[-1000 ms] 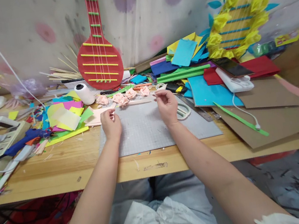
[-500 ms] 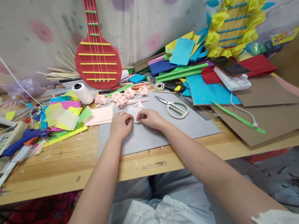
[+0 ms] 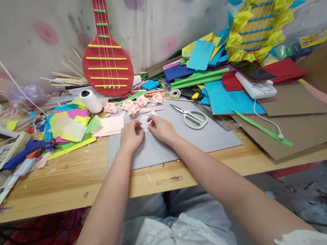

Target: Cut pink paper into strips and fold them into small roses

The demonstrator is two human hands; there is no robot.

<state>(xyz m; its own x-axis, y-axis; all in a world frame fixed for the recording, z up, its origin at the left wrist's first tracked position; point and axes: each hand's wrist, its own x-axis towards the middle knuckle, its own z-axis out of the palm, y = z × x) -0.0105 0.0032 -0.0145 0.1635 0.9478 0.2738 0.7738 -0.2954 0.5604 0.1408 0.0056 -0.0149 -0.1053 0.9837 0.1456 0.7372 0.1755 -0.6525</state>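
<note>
My left hand [image 3: 130, 136] and my right hand [image 3: 160, 129] meet over the grey cutting mat [image 3: 210, 135], fingers pinched on a small pale pink paper piece [image 3: 145, 121] held between them. Just beyond the hands lie a sheet of pale pink paper [image 3: 109, 126] and a row of small pink paper flowers [image 3: 132, 106]. White-handled scissors [image 3: 192, 116] rest on the mat to the right of my right hand.
A white thread spool [image 3: 90, 101], a red paper guitar [image 3: 106, 60] and a yellow-flowered guitar [image 3: 260, 25] stand at the back. Coloured paper piles [image 3: 69, 128], a blue glue gun [image 3: 26, 151] and cables crowd the left. Brown cardboard [image 3: 303, 123], a phone [image 3: 252, 71] and a steel ruler [image 3: 216, 119] lie right.
A second ago my hands were apart and farther back, pulling a long strip. They came together toward me over the mat and now pinch a small pink piece.
</note>
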